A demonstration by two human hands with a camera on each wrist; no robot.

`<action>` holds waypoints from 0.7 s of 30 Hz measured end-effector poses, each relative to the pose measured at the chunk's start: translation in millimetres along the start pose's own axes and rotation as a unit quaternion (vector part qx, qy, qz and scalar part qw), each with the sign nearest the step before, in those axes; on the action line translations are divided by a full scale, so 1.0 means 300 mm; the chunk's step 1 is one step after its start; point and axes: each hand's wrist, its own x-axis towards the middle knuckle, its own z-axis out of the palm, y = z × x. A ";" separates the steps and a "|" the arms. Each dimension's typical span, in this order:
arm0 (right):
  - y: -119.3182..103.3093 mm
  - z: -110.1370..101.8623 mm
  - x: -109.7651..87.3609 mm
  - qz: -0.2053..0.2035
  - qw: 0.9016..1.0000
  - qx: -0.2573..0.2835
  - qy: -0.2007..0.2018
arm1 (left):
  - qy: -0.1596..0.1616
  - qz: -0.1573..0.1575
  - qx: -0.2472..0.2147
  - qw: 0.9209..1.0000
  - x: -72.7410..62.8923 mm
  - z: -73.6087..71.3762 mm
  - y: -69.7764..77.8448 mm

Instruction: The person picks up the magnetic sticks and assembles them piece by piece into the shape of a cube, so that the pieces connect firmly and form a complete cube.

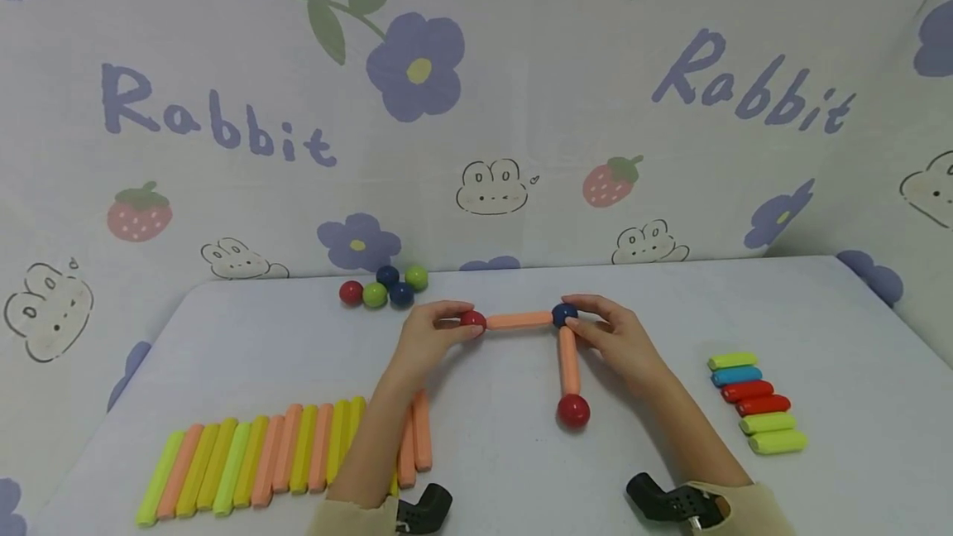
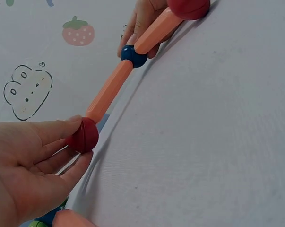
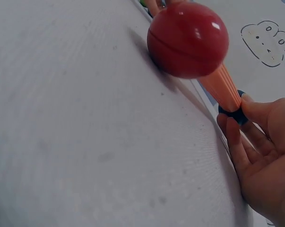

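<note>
An L-shaped piece built from balls and rods lies between the hands. My left hand (image 1: 430, 337) pinches the red ball (image 1: 473, 321) at its left end. From there an orange rod (image 1: 519, 320) runs to a dark blue ball (image 1: 564, 315), which my right hand (image 1: 620, 342) pinches between thumb and fingers. A second orange rod (image 1: 569, 361) comes off the blue ball toward the near side and ends in another red ball (image 1: 573, 411). In the right wrist view that near red ball (image 3: 188, 40) looms large, partly covering its rod.
Loose red, green and blue balls (image 1: 375, 295) cluster at the back left. A row of yellow, green and orange rods (image 1: 241, 461) lies at the front left, partly behind the left forearm. Several short coloured rods (image 1: 758, 404) lie at the right on the white table (image 1: 506, 470).
</note>
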 end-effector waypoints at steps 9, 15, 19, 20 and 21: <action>0.004 0.003 -0.006 -0.009 1.000 -0.017 0.003 | 0.014 -0.001 0.031 0.999 -0.006 0.005 -0.011; 0.009 0.007 -0.003 -0.007 0.999 -0.030 0.005 | 0.016 -0.018 0.022 0.999 -0.027 -0.053 0.019; 0.010 0.009 -0.001 -0.002 0.999 -0.033 0.006 | 0.019 0.002 0.031 0.999 -0.048 -0.087 0.047; 0.011 0.009 -0.001 -0.002 0.999 -0.034 0.006 | 0.020 0.009 0.034 0.999 -0.054 -0.094 0.052; 0.012 0.009 -0.002 -0.002 0.999 -0.035 0.007 | 0.020 0.014 0.035 0.999 -0.062 -0.100 0.057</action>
